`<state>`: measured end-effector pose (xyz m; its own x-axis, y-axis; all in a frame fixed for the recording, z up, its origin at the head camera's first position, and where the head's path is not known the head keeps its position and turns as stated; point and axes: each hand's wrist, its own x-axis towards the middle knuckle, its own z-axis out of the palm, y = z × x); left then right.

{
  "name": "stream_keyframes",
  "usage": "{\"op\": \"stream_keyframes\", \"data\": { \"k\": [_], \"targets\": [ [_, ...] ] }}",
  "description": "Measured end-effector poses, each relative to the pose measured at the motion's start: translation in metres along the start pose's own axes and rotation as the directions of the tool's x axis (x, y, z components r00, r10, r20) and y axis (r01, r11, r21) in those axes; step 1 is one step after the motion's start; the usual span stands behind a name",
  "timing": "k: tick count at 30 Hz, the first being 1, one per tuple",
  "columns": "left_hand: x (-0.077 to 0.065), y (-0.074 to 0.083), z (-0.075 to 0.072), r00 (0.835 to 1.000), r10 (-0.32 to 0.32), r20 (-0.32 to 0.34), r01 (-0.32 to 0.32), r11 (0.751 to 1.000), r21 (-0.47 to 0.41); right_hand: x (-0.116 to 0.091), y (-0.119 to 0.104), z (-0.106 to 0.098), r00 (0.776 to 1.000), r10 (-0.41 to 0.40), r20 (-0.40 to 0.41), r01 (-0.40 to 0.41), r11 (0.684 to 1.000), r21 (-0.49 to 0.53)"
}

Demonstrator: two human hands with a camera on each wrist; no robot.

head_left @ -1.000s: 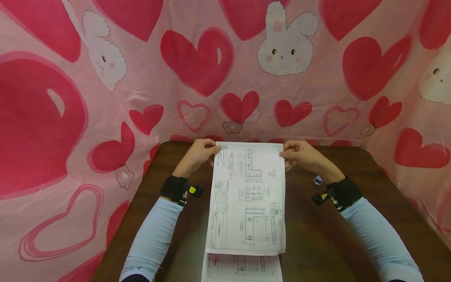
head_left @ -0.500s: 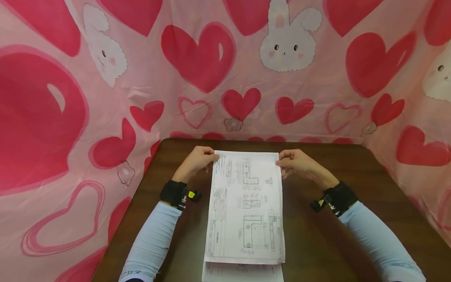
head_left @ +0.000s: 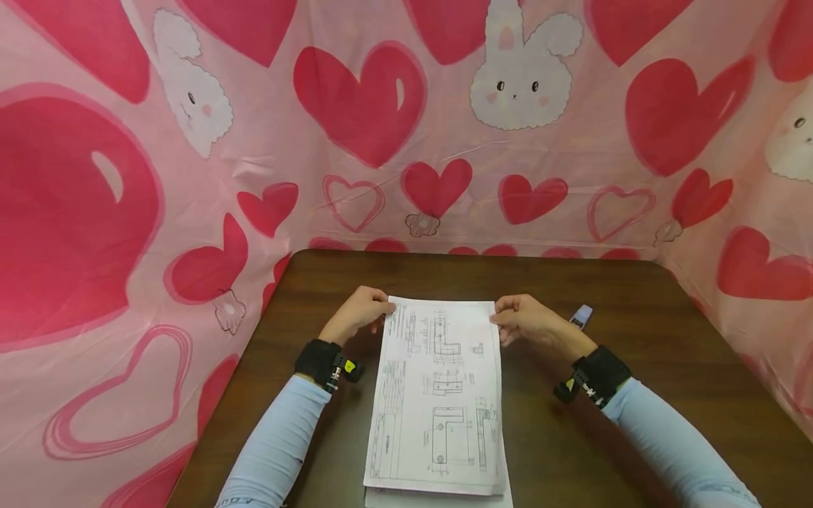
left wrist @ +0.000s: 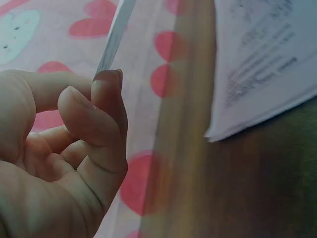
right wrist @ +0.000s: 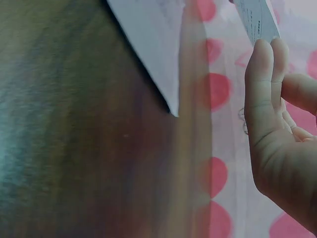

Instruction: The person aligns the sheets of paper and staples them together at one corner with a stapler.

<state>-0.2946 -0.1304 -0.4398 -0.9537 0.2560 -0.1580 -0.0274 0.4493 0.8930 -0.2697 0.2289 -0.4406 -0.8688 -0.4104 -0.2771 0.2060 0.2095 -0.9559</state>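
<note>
Where the room shows, a pink fabric backdrop (head_left: 444, 152) wraps the back and both sides, softly creased and printed with big red hearts and white rabbit faces. Against it stands a wide table (head_left: 591, 458) with rounded far corners and a smooth, dark brown, wood-grained top. A person's arms reach forward over it from both sides in pale blue sleeves (head_left: 273, 437) of smooth, close-fitting fabric. Between them, at the middle of the table, is the raised paper (head_left: 413, 395), a white upright rectangle printed with fine line drawings of L-shaped parts, dimension lines and blocks of small text turned sideways; whether it is one sheet or several cannot be told. Its far end is lifted above the lower paper (head_left: 438, 499), which lies on the table beneath and peeks out along the near edge; the left wrist view shows a corner of it with print too blurred to read. The left hand (head_left: 358, 314) pinches the raised paper's far left corner, thumb against fingertips, and the right hand (head_left: 530, 321) pinches the far right corner the same way. Black wristbands (head_left: 606, 374) circle both wrists. Just beyond the right forearm rests a small pale lavender object (head_left: 581, 316), partly hidden.
</note>
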Motion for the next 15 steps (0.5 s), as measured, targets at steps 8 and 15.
{"op": "stream_keyframes", "data": {
  "k": [8, 15],
  "targets": [
    [0.005, -0.014, 0.015, 0.998, -0.056, 0.008, 0.055, 0.994, 0.099, 0.007, 0.021, 0.002, 1.0, 0.022, -0.01, -0.023, 0.997, -0.069],
    [0.005, -0.021, 0.024, 1.0, -0.016, 0.001, 0.015, 0.967, 0.255, 0.011, 0.033, 0.006, 0.999, 0.032, -0.031, -0.038, 0.979, -0.199]
  ]
}}
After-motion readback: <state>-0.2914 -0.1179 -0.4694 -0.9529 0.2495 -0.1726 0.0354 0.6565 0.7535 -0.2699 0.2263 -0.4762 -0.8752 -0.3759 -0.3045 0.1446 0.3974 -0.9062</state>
